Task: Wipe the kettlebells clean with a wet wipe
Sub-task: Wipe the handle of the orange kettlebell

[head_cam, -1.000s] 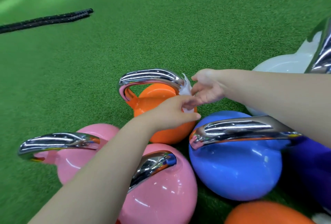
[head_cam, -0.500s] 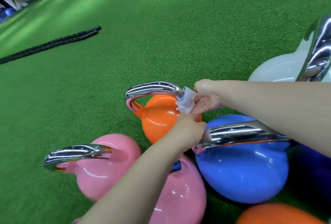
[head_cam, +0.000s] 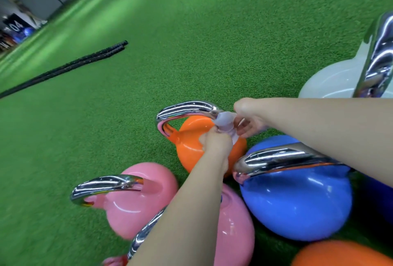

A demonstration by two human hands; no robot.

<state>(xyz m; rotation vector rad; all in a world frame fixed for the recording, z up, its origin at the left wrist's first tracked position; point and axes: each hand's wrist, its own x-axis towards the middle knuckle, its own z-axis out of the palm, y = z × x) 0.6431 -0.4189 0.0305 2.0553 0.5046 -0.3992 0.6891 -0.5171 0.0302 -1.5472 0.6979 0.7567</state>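
An orange kettlebell (head_cam: 191, 144) with a chrome handle (head_cam: 187, 109) stands on the green turf, behind the other bells. A white wet wipe (head_cam: 226, 122) is wrapped around the right end of that handle. My right hand (head_cam: 247, 120) pinches the wipe's upper part from the right. My left hand (head_cam: 217, 144) pinches its lower part just below, over the orange body. Nearer to me sit two pink kettlebells (head_cam: 136, 202), a blue kettlebell (head_cam: 297, 204) and part of another orange kettlebell (head_cam: 340, 255).
A white kettlebell (head_cam: 331, 80) with a tall chrome handle stands at the right edge. A dark purple kettlebell (head_cam: 382, 199) hides behind my right forearm. Two black battle ropes (head_cam: 70, 66) lie on the turf (head_cam: 191, 31) at the left. A wall and gear are far left.
The view has tilted up and shifted, showing more turf and the far wall. Both hands stay on the wipe at the handle's right end, and the wipe now looks more bunched around it.
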